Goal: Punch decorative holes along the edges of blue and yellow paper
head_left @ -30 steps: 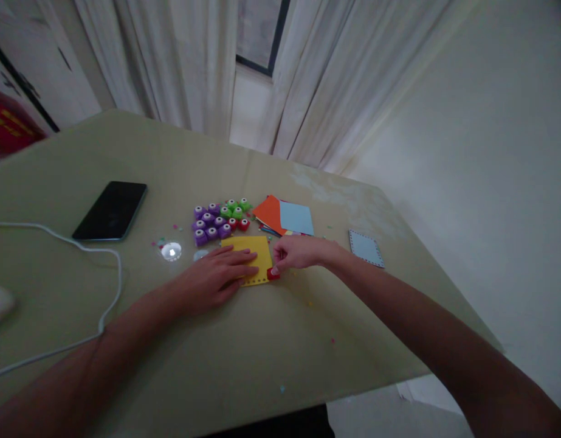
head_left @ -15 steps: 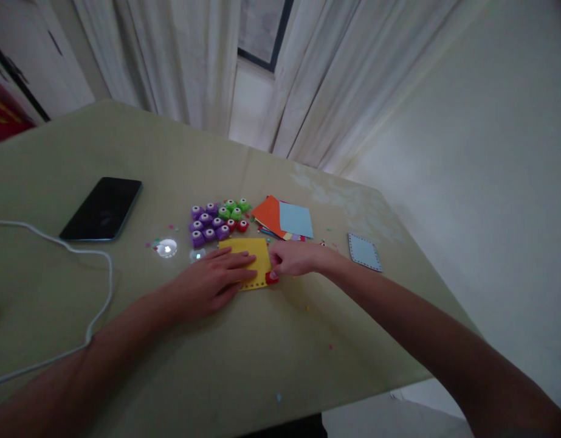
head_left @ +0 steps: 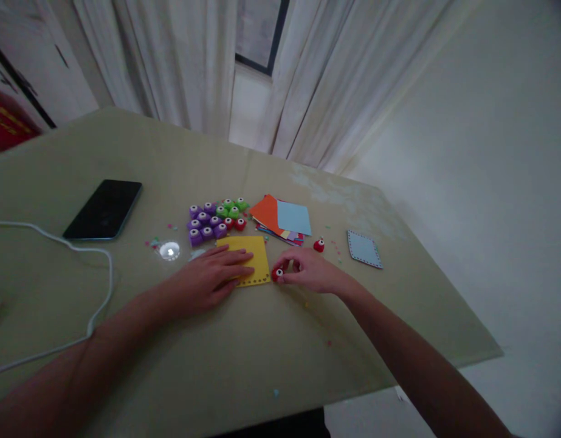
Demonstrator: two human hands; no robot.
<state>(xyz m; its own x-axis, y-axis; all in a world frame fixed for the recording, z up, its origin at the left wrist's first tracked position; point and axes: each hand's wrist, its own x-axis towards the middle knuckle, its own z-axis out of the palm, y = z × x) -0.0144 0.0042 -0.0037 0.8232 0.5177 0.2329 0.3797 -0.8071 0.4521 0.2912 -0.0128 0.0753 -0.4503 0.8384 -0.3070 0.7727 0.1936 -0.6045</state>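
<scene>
My left hand (head_left: 207, 277) lies flat, fingers stretched out, on a yellow paper square (head_left: 250, 258) whose near edge carries a row of punched holes. My right hand (head_left: 307, 271) pinches a small red paper punch (head_left: 277, 274) at the square's near right corner, just off the paper. A second red punch (head_left: 318, 245) stands alone beyond that hand. Behind the yellow square sits a cluster of purple, green and red punches (head_left: 214, 219).
A stack of coloured paper squares (head_left: 282, 219) lies behind the hands, and a light blue square with a punched border (head_left: 364, 248) to the right. A black phone (head_left: 103, 208), a white cable (head_left: 79, 255) and a small shiny round thing (head_left: 169, 250) lie left. Paper bits litter the table (head_left: 262, 353).
My right hand has pulled the red punch off the yellow square's right edge, towards me. A second red punch, earlier hidden behind that hand, now shows. My left hand stays flat on the paper.
</scene>
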